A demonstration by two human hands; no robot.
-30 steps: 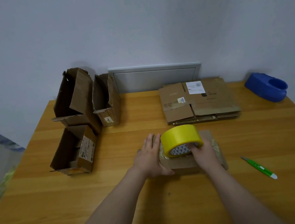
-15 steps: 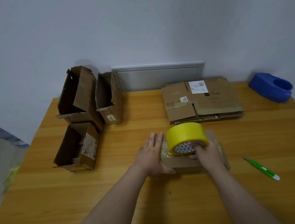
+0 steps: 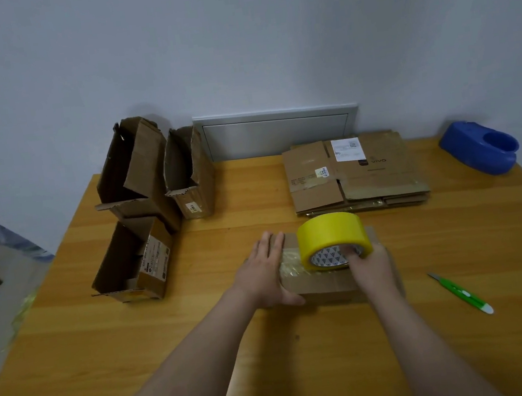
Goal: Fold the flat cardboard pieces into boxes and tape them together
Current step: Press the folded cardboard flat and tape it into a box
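Table (image 3: 432, 341): wood, bears everything.
Flat stack (image 3: 377, 178): far side, right of centre, not yet folded.
Open boxes (image 3: 134, 179): three, far left, already folded up.
Box (image 3: 325, 285): near centre, flaps closed, under both hands.
Roll (image 3: 332, 235): on edge on the box top. A glossy strip (image 3: 290, 264) runs from it leftward along the seam.
Left hand (image 3: 263, 272): fingers straight and together, pressed flat on the strip's start, thumb over the near edge.
Right hand (image 3: 371, 266): fingers hooked into the roll's core, gripping it.
Cutter (image 3: 462, 293): well apart, to the right.

Risks, as judged:
- If the left hand eases, the pull may peel the strip's start or drag the box.
- A skewed roll would walk the strip off the seam or wrinkle it.
- Reaching for the cutter frees a hand, so tension drops and the flaps may spring.
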